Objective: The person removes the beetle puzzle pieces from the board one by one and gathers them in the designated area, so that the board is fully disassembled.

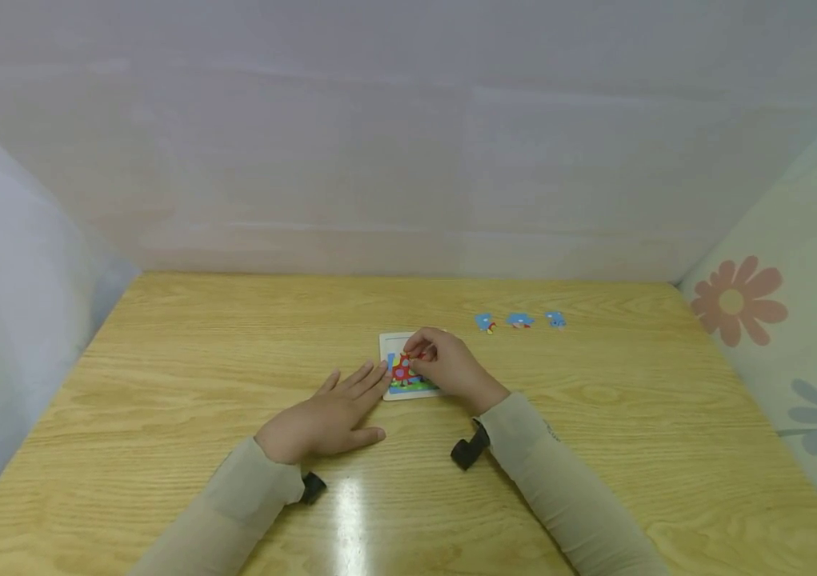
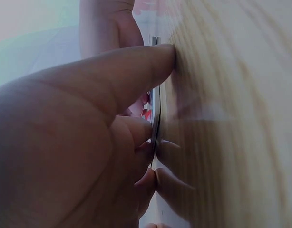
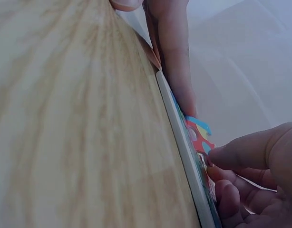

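A small white-framed puzzle board [image 1: 395, 342] lies near the middle of the table, its picture red with blue, yellow and green. My left hand [image 1: 332, 418] is flat and spread, its fingertips touching the board's left edge and the thumb resting on the wood. Over the board's right part, my right hand [image 1: 453, 366] pinches a red puzzle piece [image 3: 201, 136] with yellow and blue patches between thumb and finger. In the right wrist view that piece is tilted up from the board. The right hand hides much of the board in the head view.
Three loose blue puzzle pieces, a left one [image 1: 483, 322], a middle one [image 1: 520, 320] and a right one [image 1: 555, 318], lie in a row behind and right of the board. A pale wall [image 1: 408, 176] closes off the wooden table [image 1: 199, 360] at the back.
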A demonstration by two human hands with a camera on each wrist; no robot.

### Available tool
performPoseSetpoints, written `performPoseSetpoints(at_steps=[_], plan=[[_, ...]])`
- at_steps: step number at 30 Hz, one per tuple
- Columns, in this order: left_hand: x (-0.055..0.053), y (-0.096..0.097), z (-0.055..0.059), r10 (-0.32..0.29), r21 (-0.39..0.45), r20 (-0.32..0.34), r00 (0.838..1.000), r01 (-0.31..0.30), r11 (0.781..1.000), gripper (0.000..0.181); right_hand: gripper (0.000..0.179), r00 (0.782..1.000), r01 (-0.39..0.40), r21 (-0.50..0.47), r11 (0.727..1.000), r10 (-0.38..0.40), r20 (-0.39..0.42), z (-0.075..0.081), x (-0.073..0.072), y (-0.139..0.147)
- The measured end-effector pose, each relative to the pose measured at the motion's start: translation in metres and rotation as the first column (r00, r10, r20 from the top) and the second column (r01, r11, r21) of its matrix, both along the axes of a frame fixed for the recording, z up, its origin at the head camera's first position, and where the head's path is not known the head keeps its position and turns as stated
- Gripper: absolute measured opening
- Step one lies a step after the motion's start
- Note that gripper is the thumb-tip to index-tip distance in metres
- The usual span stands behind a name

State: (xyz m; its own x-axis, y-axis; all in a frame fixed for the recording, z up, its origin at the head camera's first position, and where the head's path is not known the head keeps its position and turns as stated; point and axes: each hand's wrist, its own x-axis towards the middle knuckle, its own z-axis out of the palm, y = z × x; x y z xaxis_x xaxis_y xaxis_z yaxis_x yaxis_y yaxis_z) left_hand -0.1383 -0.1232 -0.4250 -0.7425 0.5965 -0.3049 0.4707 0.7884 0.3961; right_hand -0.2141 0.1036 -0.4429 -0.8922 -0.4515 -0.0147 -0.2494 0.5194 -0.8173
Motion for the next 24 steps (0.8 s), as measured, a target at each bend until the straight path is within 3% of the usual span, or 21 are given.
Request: performPoseSetpoints(at_steps=[7,24], plan=[[0.0,0.0001,0.001,0.002,0.006,0.007,1.0,-0.002,1.0,0.081,0.01,0.998,0.051,-0.071,0.996,-0.048,0.051,0.0004,0.0017,-0.0002],[0.0004,-0.0003,0.0009,-0.003,0.01,-0.007,1.0,0.003,1.0,0.08,0.005,0.99,0.129,-0.122,0.984,-0.122,0.067,-0.0022,0.0023,-0.0032]])
